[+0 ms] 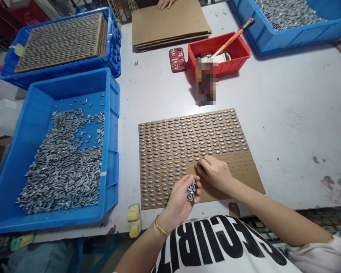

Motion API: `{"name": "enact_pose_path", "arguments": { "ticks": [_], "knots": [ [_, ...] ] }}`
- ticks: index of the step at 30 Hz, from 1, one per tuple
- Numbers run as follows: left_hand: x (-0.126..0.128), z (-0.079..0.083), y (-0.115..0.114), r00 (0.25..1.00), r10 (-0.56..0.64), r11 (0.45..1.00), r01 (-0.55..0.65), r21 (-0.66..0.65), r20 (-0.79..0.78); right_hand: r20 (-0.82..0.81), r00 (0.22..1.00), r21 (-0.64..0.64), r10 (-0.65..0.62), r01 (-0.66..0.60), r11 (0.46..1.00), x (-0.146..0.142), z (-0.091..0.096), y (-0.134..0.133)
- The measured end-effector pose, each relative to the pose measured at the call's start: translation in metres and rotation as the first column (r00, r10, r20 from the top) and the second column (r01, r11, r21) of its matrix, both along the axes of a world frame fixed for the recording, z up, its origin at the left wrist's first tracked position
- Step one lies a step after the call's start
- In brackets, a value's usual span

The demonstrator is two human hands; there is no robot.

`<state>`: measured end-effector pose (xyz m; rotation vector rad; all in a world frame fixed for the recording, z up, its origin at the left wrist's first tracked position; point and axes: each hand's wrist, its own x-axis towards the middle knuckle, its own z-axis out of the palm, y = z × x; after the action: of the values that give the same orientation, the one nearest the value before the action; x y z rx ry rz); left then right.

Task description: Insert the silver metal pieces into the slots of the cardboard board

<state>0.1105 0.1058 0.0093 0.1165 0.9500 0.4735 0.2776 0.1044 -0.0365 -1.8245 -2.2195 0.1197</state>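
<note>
The person's left hand [178, 203] was curled closed, gripping a small clump of grey oval metal pellets [191, 190] against the palm. The right hand [214, 174] lay on a rectangular brown ribbed cardboard board [227, 178], fingers drawn together, tips down at the edge of the filled rows; whether they pinched a pellet could not be told. Pellets too many to count stood in tight rows across the far and left parts of the board, with bare ribs near the right hand. A narrow strip of white table [287, 125] separated the board from one of three blue plastic crates [113, 113], while broad table lay open to the right.
</note>
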Motion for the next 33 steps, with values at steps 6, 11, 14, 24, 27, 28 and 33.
{"name": "enact_pose_path", "arguments": {
  "ticks": [6,11,14,24,27,28,33],
  "knots": [
    [0.006,0.002,0.005,0.998,0.044,0.999,-0.045,-0.009,-0.051,-0.244,0.967,-0.083,-0.069,0.05,0.995,0.017,0.004,-0.007],
    [0.018,0.0,0.007,0.996,0.026,0.995,-0.017,0.103,-0.084,-0.705,0.642,-0.456,-0.303,-0.082,0.886,0.027,0.024,-0.01],
    [0.025,-0.005,0.008,0.995,0.004,0.987,0.012,0.161,-0.098,-0.777,0.487,-0.54,-0.398,-0.193,0.819,0.024,0.031,-0.013],
    [0.033,-0.013,0.009,0.995,0.034,0.986,-0.018,0.164,-0.097,-0.768,0.573,-0.382,-0.285,-0.053,0.923,0.03,0.026,-0.014],
    [0.032,-0.009,0.01,0.991,0.062,0.994,-0.05,0.1,-0.118,-0.678,0.706,-0.263,-0.205,0.027,0.964,0.035,0.017,-0.003],
    [0.031,-0.008,0.01,0.991,0.066,0.994,-0.055,0.092,-0.12,-0.645,0.743,-0.235,-0.176,0.027,0.972,0.036,0.014,0.0],
    [0.026,-0.004,0.007,0.995,0.0,0.994,0.011,0.108,-0.096,-0.458,0.885,-0.148,-0.09,0.024,0.989,0.034,0.001,0.009]
  ]
}}
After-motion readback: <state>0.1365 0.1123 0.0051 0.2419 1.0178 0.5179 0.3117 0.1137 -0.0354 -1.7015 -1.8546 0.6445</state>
